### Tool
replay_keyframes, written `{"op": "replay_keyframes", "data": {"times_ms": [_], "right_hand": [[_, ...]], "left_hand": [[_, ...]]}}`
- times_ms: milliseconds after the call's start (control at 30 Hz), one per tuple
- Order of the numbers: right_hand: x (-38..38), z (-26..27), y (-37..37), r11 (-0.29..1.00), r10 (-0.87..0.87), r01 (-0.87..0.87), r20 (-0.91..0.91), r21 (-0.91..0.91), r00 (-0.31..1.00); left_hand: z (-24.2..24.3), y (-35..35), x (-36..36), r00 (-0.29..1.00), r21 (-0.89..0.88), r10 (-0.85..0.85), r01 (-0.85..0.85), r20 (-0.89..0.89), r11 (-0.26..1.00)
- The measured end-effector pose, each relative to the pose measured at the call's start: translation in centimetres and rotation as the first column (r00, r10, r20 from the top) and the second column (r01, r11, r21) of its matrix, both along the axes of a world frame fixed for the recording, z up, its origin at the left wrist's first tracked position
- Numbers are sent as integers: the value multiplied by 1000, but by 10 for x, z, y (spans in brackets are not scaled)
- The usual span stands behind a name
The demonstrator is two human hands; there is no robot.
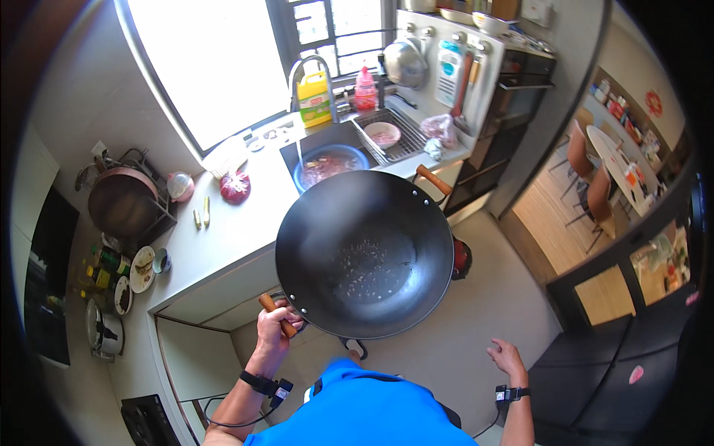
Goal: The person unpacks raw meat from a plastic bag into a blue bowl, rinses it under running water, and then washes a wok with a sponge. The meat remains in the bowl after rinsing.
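Observation:
A large black wok (365, 267) with water drops in its bowl hangs in front of me over the floor. My left hand (273, 326) grips the wok's near wooden handle (269, 304). At the far side, its second wooden handle (434, 179) sticks out beside the counter with no hand on it. My right hand (506, 355) hangs low at my right side, apart from the wok, with nothing in it. Behind the wok, water runs from the tap (312, 67) into a blue basin (360, 159) in the sink (289, 153). The wok's rim covers the basin's front.
On the white counter (245, 234) are a red bag (235, 187) and a pan (122, 203) on a rack. A drain rack (410, 148) with a bowl (382, 135) spans the sink's right. Lower left are dishes (142, 269), a pot (104, 333) and a cooktop (149, 421).

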State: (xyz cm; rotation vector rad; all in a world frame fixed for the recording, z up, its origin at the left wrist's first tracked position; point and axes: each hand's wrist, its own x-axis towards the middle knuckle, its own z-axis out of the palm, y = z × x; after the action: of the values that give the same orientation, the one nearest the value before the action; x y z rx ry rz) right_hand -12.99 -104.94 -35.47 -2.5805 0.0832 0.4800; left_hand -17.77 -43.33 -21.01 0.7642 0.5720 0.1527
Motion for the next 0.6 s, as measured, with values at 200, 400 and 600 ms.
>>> {"op": "replay_keyframes", "data": {"times_ms": [200, 400, 600], "right_hand": [[103, 61, 137, 977, 76, -36, -187, 211, 979], [177, 88, 240, 942, 284, -260, -91, 213, 955], [232, 107, 300, 866, 424, -396, -29, 306, 905]], "left_hand": [[8, 69, 35, 993, 11, 115, -115, 28, 993], [21, 150, 67, 989, 138, 147, -146, -2, 980], [25, 190, 87, 979, 225, 203, -194, -20, 955]]}}
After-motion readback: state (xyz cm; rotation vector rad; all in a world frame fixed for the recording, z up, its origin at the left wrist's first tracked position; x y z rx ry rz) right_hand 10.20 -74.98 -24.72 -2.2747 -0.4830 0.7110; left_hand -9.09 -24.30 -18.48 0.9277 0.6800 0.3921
